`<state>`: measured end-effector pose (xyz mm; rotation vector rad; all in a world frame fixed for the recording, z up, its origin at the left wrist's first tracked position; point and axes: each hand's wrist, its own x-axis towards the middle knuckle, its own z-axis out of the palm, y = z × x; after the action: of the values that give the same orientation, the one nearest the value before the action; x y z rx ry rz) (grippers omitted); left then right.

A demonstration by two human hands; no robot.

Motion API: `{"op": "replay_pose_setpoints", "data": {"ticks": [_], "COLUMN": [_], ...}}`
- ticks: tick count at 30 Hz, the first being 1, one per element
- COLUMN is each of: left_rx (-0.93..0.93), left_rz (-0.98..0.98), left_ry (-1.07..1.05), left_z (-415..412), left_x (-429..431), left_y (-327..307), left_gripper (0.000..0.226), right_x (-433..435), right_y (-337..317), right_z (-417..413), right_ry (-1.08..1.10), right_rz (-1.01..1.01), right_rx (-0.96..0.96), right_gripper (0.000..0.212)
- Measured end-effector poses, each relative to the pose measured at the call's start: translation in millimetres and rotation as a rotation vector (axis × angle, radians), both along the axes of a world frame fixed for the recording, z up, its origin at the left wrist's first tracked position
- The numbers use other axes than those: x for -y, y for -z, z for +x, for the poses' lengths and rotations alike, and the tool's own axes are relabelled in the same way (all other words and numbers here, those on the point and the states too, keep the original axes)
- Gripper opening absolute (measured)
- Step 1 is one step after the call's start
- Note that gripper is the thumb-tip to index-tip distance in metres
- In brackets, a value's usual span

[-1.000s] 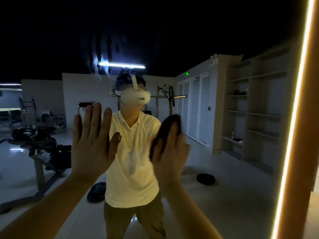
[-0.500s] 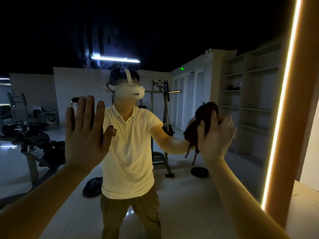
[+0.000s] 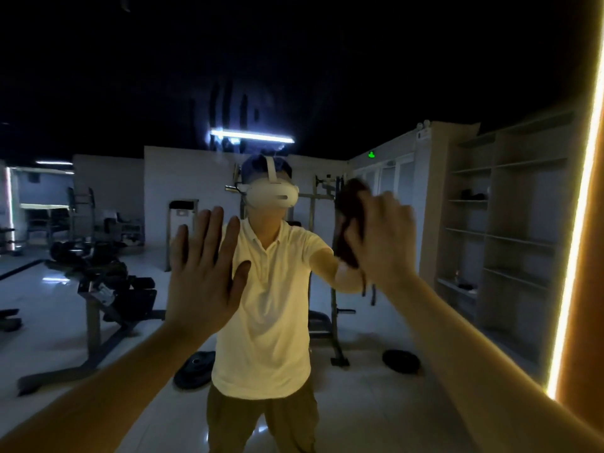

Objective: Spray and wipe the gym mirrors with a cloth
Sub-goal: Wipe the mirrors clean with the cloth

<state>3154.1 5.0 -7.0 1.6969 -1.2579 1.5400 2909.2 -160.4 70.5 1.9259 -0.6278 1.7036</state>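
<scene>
Head view: the left hand [image 3: 204, 273] lies flat on the mirror [image 3: 98, 93], fingers straight and spread. To its right, the right hand [image 3: 385, 246] grips a dark cloth [image 3: 350, 223] against the glass. The cloth's long axis is nearly upright and its loose ends dangle below.

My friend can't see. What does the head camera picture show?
A person's right hand holds a dark cloth against a big gym mirror, while the left hand rests flat on it. The mirror reflects the person in a headset and weight benches behind; a glowing light strip runs down its right edge.
</scene>
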Motion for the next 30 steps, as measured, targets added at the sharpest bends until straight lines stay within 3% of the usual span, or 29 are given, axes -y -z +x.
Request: {"op": "replay_pose_setpoints", "data": {"ticks": [3,6,11,15,17,20,24,26,30], "left_rx": [0.005,0.031,0.057,0.055,0.041,0.001,0.024,0.036,0.052], "left_rz": [0.000,-0.008,-0.112,-0.209,-0.206,-0.177,-0.189,-0.198,-0.210], "left_ry": [-0.013,0.012,0.029,0.017,-0.020,-0.059,-0.071,-0.084,-0.062], "left_z": [-1,-1,18,37,48,60,64,66,70], "left_x": [-5,-16,-31,-44,-49,-47,-44,-42,-39], "left_y": [-2,-16,-79,-143,-165,-173,-170,-169,-170], "left_gripper": [0.076,0.069,0.066,0.066,0.071,0.078,0.079,0.079,0.080], "right_x": [20,-3,-68,-56,-33,0,-5,-32,-95], "right_y": [-47,-66,-40,-50,-74,-121,-175,-186,-189], "right_z": [-20,19,110,96,68,28,40,74,153], "right_ry": [0.028,0.007,-0.157,-0.109,-0.026,0.079,0.094,0.083,0.010], "right_rz": [0.230,0.212,-0.031,-0.320,-0.305,-0.074,0.139,0.140,-0.016], "right_rx": [0.278,0.314,-0.004,-0.263,-0.159,0.128,0.431,0.457,0.302], "right_gripper": [0.042,0.048,0.056,0.050,0.048,0.044,0.040,0.041,0.049]}}
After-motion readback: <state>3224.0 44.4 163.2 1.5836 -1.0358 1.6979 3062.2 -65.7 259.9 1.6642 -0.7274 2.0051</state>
